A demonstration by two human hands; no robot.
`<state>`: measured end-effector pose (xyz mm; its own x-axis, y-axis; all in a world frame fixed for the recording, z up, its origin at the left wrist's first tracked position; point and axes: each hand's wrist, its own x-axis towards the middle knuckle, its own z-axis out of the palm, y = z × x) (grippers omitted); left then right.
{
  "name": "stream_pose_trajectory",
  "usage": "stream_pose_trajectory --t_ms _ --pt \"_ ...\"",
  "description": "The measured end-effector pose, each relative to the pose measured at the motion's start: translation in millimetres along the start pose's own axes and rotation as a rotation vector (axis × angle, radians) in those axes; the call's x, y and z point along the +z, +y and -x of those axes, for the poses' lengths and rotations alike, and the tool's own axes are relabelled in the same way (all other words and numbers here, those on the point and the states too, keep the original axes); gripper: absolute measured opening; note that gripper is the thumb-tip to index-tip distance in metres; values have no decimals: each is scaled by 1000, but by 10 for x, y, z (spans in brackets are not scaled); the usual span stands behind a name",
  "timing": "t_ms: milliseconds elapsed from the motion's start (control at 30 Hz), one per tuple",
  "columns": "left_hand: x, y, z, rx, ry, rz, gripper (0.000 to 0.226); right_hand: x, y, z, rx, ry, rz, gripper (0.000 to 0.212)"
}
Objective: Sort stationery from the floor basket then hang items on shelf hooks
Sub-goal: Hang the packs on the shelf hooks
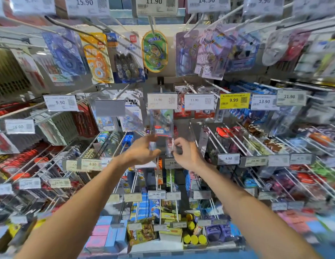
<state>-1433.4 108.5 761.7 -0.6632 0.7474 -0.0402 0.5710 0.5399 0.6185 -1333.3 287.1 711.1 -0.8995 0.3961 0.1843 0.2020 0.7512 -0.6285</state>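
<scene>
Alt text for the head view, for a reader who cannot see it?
Two bare hands reach up to a clear blister pack just below an 11.90 price tag: the left hand pinches its lower edge, and the right hand curls beside it, its grip blurred. Around them, hooks of packaged stationery fill the view.

Left hand, right hand at blister pack under 11.90 tag

Facing you, top-row price tags, left to right: first tag reads 15.90, second tag 11.90, third tag 14.50, fourth tag 9.90; lower, yellow tag reads 9.99.
</scene>
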Motion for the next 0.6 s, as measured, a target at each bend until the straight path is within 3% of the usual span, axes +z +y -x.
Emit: stream_pose_trajectory --t_ms 167,267,367,500,600 --pt "336 125 21 113 21 -110 51 -173 182 357 -111 -28 86 38" --pt "570 161 83 91 27 -136 43 -274 318 525 -158 -47 98 27" --pt "793 206 219 37 17 -149 49 -305 524 614 -250 -36 62 16" --pt "1156 285 450 -70 36 -155 36 -354 814 768 -256 -146 21 17" --pt "1477 344 700 -176 38 -129 55 -365 1032 937 -269 -304 42 24"
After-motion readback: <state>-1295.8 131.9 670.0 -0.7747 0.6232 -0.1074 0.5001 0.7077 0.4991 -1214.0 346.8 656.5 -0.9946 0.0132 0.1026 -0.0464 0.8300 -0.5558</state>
